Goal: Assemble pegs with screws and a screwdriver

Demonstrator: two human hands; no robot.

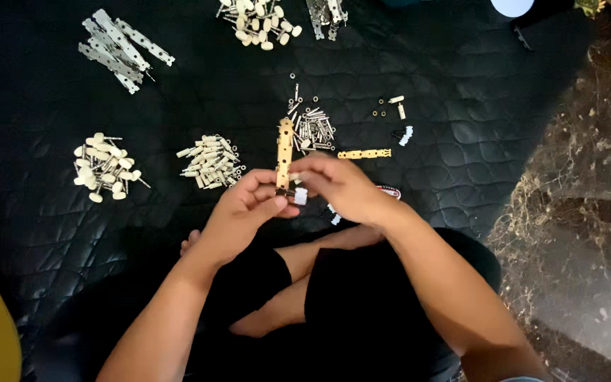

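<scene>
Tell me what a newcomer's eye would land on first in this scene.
First, the two hands at centre: the left hand and right hand together hold an upright gold-coloured metal strip with a small white knob at its lower end. Next, the sorted heaps on the black quilted mat: cream-knobbed pegs at left, small metal parts beside the hands, and silver plates at upper left.

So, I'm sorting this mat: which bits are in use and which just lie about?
In use:
left hand
right hand
gold strip
small white knob

Lying about:
second gold strip
screw pile
cream knob pile
metal plates
</scene>
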